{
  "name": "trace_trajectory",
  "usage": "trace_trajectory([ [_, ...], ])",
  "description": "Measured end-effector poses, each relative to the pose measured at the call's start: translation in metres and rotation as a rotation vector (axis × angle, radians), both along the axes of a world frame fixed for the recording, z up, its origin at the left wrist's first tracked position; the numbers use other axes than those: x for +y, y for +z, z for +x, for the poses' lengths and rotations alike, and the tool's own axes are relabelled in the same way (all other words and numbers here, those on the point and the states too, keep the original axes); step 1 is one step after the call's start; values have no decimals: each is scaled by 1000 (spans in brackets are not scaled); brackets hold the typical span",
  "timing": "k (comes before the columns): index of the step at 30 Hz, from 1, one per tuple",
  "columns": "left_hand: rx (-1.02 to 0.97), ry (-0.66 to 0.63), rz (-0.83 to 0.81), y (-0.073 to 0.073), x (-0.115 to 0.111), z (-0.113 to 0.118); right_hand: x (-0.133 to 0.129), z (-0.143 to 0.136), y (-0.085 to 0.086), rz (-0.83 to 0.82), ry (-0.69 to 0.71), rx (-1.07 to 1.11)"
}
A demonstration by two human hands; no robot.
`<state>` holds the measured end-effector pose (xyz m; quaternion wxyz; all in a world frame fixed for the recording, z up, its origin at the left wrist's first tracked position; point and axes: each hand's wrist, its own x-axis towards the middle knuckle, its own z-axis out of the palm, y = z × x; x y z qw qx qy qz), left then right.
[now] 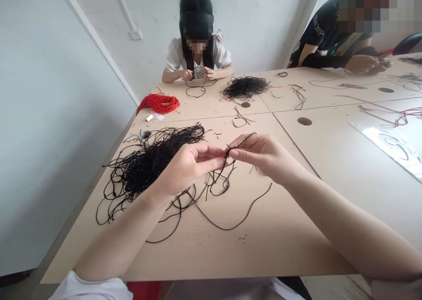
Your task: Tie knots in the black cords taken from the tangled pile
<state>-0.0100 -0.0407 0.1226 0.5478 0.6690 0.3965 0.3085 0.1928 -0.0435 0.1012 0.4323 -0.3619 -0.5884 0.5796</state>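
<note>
Between my two hands is a black braided cord (221, 171), raised a little over the table. My left hand (194, 164) pinches it with thumb and fingertips. Close beside, my right hand (263, 155) grips the same cord between thumb and forefinger, and a short end sticks up past the fingers. Whether there is a knot at the pinch is too small to tell. Loose loops hang below and trail over the tabletop. A big tangled pile of black cords (141, 166) lies left of my left hand, partly hidden behind it.
On the wooden table (231, 256) are a red cord bundle (160, 103), another black cord pile (245, 87), short cord scraps (242, 117) and a cable hole (304, 121). A clear sheet (389, 146) lies at right. Two people sit across, their hands also at cords.
</note>
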Motion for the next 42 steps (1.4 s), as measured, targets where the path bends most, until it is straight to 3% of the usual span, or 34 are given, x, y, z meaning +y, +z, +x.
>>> trace_trajectory([
  [3, 25, 178, 250, -5, -6, 5, -1, 0, 1, 2, -96, -8],
  [6, 123, 245, 501, -8, -13, 10, -2, 0, 1, 10, -168, -37],
  [8, 160, 259, 578, -8, -16, 12, -3, 0, 1, 10, -194, -68],
  [10, 141, 244, 511, -7, -17, 12, -4, 1, 0, -5, -195, -91],
  [16, -194, 39, -56, -7, -4, 7, -2, 1, 0, -72, -117, -43],
  [19, -282, -27, -213, -10, 0, 5, -1, 1, 0, -82, -103, -18],
  [23, -293, -65, -254, -10, -3, 4, -2, 1, -2, -20, -117, -42],
  [28, -168, -39, -327, -8, -6, 6, -5, -2, -1, 107, -150, -193],
  [31, -162, -66, -402, -8, -6, 6, -7, -5, -1, 166, -220, -142],
  [36, -174, -135, -482, -6, -9, 8, -10, -7, -3, 167, -203, -34],
  [42, -208, -76, -388, -8, -9, 10, -15, -10, -2, 168, -180, 10],
])
